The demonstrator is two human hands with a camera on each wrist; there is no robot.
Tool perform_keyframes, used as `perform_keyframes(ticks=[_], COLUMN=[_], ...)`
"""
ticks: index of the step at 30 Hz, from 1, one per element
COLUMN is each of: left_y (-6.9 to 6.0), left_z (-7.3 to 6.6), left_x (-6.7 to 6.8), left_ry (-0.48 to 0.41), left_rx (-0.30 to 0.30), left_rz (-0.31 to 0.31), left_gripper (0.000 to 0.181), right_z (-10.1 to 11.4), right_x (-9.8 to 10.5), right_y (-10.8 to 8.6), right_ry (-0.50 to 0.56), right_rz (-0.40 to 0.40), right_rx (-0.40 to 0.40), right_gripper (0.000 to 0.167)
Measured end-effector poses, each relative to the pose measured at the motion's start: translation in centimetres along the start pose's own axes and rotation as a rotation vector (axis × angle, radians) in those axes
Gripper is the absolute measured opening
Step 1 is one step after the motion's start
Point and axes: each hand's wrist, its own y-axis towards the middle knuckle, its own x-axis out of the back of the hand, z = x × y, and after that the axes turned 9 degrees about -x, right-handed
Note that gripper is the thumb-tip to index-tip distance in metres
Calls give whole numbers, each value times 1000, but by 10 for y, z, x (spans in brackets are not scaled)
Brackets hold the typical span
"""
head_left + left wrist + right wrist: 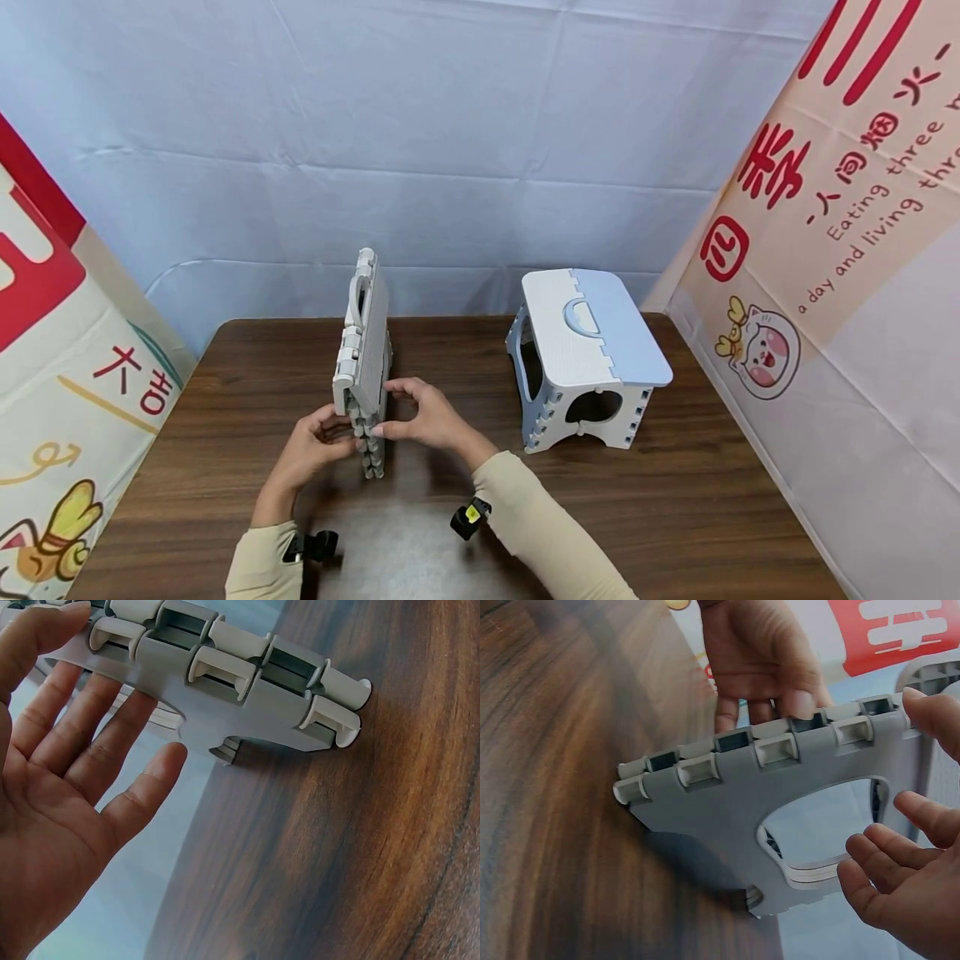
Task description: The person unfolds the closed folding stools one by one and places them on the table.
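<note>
A folded grey-and-white step stool (363, 358) stands upright on its edge at the table's left-middle, its carry handle toward the top. My left hand (311, 450) holds it from the left, thumb at the hinged near edge and fingers along the side panel (217, 712). From the other side my right hand (431, 421) holds it, thumb on the near edge. In the right wrist view, the fingers of the right hand (907, 870) lie beside the oval opening in the grey panel (720, 802). The far side of the stool is hidden.
An unfolded white-and-blue step stool (592, 333) stands to the right on the brown wooden table (420, 533). Pale cloth (450, 150) hangs behind the table, and printed cloths (825, 208) flank it on both sides.
</note>
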Motion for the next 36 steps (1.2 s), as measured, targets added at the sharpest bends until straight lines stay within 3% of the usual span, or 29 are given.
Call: perform_keyframes(ticks=[13, 19, 36], left_y=[-1, -1, -1], left_z=[3, 4, 2], left_x=[1, 1, 1], left_ry=[-35, -64, -31], left_rx=[15, 34, 51], left_rz=[-13, -11, 1], left_gripper=[31, 30, 39], right_z=[-8, -13, -13], right_x=[-22, -32, -37], right_y=[5, 9, 8], right_ry=[170, 213, 234], right_rz=[-19, -65, -91], right_rx=[-59, -12, 9], right_gripper=[52, 37, 32])
